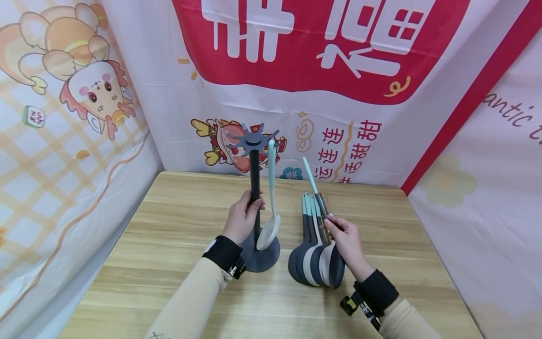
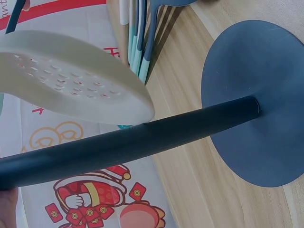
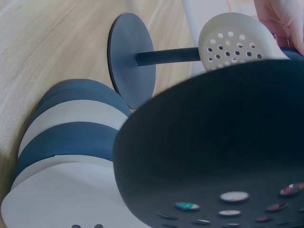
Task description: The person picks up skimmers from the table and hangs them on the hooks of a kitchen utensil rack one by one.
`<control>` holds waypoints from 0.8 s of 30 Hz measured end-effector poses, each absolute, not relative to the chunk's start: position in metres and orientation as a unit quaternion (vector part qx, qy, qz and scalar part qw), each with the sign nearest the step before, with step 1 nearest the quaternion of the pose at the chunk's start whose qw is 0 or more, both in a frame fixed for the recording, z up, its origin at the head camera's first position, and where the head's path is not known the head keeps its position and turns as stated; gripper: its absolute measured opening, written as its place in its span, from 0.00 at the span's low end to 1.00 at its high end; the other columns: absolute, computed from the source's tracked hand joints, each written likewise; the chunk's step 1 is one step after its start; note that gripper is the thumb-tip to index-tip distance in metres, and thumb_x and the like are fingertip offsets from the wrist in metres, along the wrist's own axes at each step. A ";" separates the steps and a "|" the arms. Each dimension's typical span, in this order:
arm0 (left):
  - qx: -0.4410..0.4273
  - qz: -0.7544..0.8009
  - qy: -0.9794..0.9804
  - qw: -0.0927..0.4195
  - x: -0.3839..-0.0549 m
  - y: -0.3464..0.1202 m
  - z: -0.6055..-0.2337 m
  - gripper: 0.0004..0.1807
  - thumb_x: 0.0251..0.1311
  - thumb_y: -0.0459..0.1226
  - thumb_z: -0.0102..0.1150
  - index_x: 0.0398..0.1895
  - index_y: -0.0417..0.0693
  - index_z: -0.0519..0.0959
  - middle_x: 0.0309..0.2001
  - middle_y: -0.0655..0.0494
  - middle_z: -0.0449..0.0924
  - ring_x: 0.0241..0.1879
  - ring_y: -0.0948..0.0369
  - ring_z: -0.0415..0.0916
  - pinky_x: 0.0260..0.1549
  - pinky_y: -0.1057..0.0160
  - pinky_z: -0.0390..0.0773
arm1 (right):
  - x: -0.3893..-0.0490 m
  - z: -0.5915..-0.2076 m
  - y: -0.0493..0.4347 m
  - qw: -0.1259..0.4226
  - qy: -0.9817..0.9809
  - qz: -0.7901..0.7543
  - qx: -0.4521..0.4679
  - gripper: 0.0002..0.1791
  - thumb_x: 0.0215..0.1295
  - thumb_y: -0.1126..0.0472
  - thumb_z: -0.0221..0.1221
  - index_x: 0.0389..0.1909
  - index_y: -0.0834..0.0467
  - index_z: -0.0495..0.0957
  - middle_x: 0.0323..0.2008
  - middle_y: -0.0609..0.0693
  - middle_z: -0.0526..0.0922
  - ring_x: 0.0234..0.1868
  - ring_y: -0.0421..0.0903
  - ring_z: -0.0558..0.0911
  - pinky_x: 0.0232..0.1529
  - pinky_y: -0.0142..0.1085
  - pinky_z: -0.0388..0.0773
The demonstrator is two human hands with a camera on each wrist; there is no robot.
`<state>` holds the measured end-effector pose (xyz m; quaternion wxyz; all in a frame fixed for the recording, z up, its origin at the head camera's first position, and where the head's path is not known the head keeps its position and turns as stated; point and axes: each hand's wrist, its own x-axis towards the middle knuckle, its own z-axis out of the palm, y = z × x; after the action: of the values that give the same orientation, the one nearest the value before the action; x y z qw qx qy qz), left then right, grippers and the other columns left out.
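My left hand (image 1: 244, 214) grips the black pole (image 1: 254, 176) of an upright utensil stand with a round dark base (image 1: 263, 263) and a hooked top (image 1: 254, 138). A cream slotted skimmer (image 2: 76, 85) with a mint handle end hangs from the top, its bowl beside the pole. To the right, my right hand (image 1: 346, 240) pinches the handle of a dark slotted skimmer (image 3: 204, 128), mint end tilted up and away. Its bowl is lifted beside a nested row of dark and cream ladles or spoons (image 1: 306, 263), whose handles point away from me.
The utensils lie on a light wood table (image 1: 169, 235). A printed cloth (image 1: 296, 103) hangs behind its back edge, and more cloth covers both sides. Among the handles lies a brown one (image 1: 326, 202).
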<state>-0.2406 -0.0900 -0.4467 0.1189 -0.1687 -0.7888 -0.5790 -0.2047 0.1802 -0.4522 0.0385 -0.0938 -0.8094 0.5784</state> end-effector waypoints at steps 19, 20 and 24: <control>-0.159 -0.578 -0.785 0.156 -0.239 -0.084 -0.447 0.12 0.72 0.37 0.51 0.54 0.41 0.76 0.41 0.42 0.83 0.40 0.52 0.84 0.49 0.54 0.84 | -0.201 -0.446 0.178 0.021 -0.792 0.602 -0.098 0.17 0.73 0.63 0.55 0.56 0.68 0.78 0.37 0.56 0.88 0.30 0.37 0.77 0.32 0.27 0.76; -0.157 -0.576 -0.786 0.161 -0.239 -0.083 -0.447 0.12 0.72 0.37 0.51 0.53 0.41 0.76 0.41 0.42 0.83 0.40 0.52 0.84 0.49 0.54 0.84 | -0.201 -0.445 0.178 0.024 -0.792 0.603 -0.096 0.17 0.73 0.63 0.55 0.56 0.68 0.78 0.36 0.54 0.88 0.30 0.37 0.77 0.32 0.26 0.76; -0.152 -0.566 -0.790 0.182 -0.240 -0.080 -0.448 0.11 0.72 0.37 0.52 0.51 0.40 0.77 0.38 0.44 0.84 0.39 0.53 0.84 0.47 0.54 0.84 | -0.199 -0.445 0.178 0.035 -0.789 0.609 -0.081 0.18 0.72 0.63 0.56 0.56 0.70 0.78 0.35 0.55 0.88 0.28 0.36 0.78 0.31 0.26 0.76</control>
<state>-0.2396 -0.0799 -0.4481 0.1815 -0.1519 -0.7895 -0.5662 -0.1994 0.1783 -0.4446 0.0347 -0.0809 -0.7885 0.6087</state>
